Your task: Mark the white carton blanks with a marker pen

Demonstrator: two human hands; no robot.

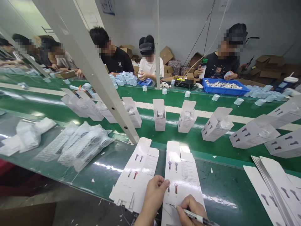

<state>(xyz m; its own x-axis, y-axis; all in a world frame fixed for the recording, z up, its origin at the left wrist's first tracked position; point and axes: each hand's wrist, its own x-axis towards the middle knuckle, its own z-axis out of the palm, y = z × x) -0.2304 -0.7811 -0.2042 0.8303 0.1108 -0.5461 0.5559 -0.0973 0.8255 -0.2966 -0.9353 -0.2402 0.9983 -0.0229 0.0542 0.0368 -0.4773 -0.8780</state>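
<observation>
My left hand [154,196] rests flat on the left edge of a flattened white carton [182,175] printed with small product pictures, pinning it to the green table. My right hand [190,212] grips a pen [192,216] whose tip touches the lower part of that carton. A second flat carton [137,172] lies just to the left, touching the first one.
A stack of flat cartons [275,188] lies at the right. Bagged items [82,144] sit at the left. Opened cartons [160,119] stand in a row on the green conveyor [202,103]. A slanted metal post [101,78] crosses ahead. Several people work opposite, by a blue tray [223,86].
</observation>
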